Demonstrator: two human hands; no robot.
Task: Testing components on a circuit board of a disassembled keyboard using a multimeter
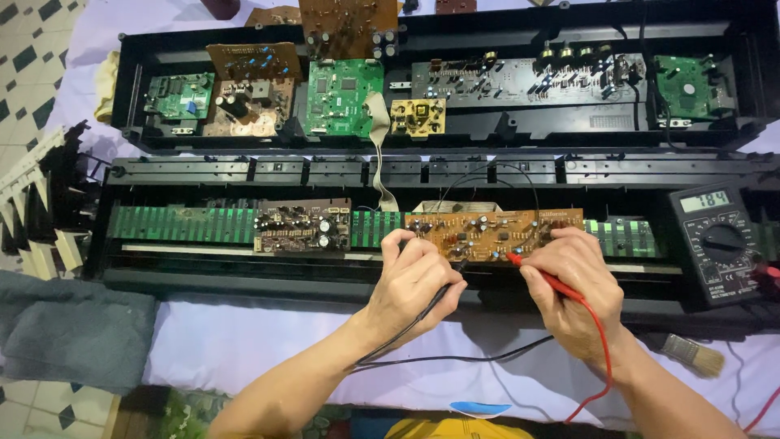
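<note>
multimeter (717, 244) right of circuit board (496, 232)

Home electronics repair bench, opened keyboard chassis (439, 134), circuit boards (343, 96), multimeter (715, 244), tiled floor (32, 49)

From my remote seat the feed looks bright and evenly lit by soft, diffuse light, likely from above; I cannot tell the source. Shadows are faint, only a soft dark band under the black casing (406, 284) on the pale cloth (244, 341). I see mild glare on the green strip (187, 223). Focus is sharp at centre, softer toward the corners. Straight edges bow slightly near the frame's rim. My left hand (414, 280) and right hand (573, 280) show no motion blur.
</note>
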